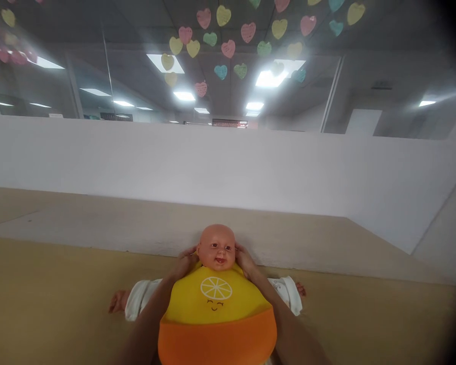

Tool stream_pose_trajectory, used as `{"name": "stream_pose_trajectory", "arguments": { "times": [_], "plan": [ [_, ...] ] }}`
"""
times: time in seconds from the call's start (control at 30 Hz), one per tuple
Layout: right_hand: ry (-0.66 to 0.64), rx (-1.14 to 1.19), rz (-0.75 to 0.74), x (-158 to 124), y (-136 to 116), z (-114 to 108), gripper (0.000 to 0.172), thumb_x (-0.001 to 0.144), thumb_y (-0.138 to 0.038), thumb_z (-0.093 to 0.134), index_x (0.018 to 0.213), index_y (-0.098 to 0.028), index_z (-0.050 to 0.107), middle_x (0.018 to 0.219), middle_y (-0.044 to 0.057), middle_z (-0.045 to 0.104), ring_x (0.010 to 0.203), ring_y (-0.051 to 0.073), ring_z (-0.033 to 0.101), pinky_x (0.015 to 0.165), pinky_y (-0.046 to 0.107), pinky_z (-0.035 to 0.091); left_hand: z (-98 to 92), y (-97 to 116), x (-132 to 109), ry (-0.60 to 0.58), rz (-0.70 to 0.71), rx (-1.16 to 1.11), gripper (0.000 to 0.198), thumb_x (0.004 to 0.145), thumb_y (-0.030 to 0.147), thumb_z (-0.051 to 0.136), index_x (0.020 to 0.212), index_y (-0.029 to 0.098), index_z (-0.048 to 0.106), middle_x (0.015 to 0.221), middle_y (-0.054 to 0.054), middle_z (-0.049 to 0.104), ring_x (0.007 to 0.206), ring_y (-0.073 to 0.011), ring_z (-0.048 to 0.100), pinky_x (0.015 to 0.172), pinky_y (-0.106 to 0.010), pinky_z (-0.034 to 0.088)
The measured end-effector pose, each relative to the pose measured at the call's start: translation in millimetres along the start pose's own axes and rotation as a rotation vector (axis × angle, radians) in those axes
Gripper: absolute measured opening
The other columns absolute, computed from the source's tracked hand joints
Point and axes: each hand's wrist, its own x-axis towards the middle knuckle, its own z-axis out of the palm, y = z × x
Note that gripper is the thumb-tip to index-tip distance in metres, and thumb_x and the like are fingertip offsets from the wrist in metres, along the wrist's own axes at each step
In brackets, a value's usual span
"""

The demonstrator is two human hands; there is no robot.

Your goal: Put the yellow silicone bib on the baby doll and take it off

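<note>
A baby doll (217, 244) lies face up with its arms stretched out to both sides in white sleeves. Over its chest is a yellow bib (192, 289) with a lemon slice and a smiling face printed on it, and an orange catch pocket along its bottom. My left hand (186, 262) is at the left side of the doll's neck, closed at the bib's neck strap. On the other side my right hand (247, 261) holds the strap the same way. The fingertips of both hands, and the strap ends, are hidden behind the doll's head.
The doll rests on a tan surface (61, 289). Behind it are a pale ledge (117, 218) and a white low wall (213, 167). Above the wall, glass panes carry several heart-shaped paper notes (228, 49), with ceiling lights beyond.
</note>
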Motion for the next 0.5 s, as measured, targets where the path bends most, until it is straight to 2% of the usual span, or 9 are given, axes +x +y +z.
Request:
{"name": "stream_pose_trajectory", "arguments": {
  "times": [0.17, 0.33, 0.5],
  "plan": [
    [0.035, -0.058, -0.062, -34, -6, 9, 0.025, 0.063, -0.030, 0.076, 0.087, -0.023, 0.071, 0.088, 0.002, 0.075, 0.092, 0.027, 0.068, 0.085, 0.041, 0.051, 8.9, 2, -22, -0.042, 0.020, 0.075, 0.038, 0.062, 0.030, 0.069, 0.097, 0.015, 0.072, 0.100, -0.010, 0.076, 0.103, -0.0324, 0.066, 0.096, -0.042, 0.047],
    [0.086, -0.154, -0.114, -71, -7, 15, 0.020, 0.061, -0.036, 0.077, 0.078, -0.028, 0.072, 0.089, 0.001, 0.076, 0.099, 0.032, 0.066, 0.090, 0.046, 0.050, 19.3, 0, -55, -0.034, 0.114, 0.188, 0.029, 0.066, 0.032, 0.064, 0.090, 0.018, 0.074, 0.107, -0.009, 0.075, 0.116, -0.0326, 0.060, 0.107, -0.042, 0.039],
    [0.100, -0.188, -0.140, -112, -3, 20, 0.025, 0.060, -0.032, 0.070, 0.084, -0.028, 0.074, 0.098, 0.000, 0.076, 0.103, 0.030, 0.065, 0.097, 0.047, 0.047, 33.4, -5, -96, -0.046, 0.100, 0.216, 0.027, 0.071, 0.036, 0.060, 0.090, 0.022, 0.074, 0.101, -0.005, 0.076, 0.111, -0.0303, 0.062, 0.104, -0.041, 0.041]
  ]
}}
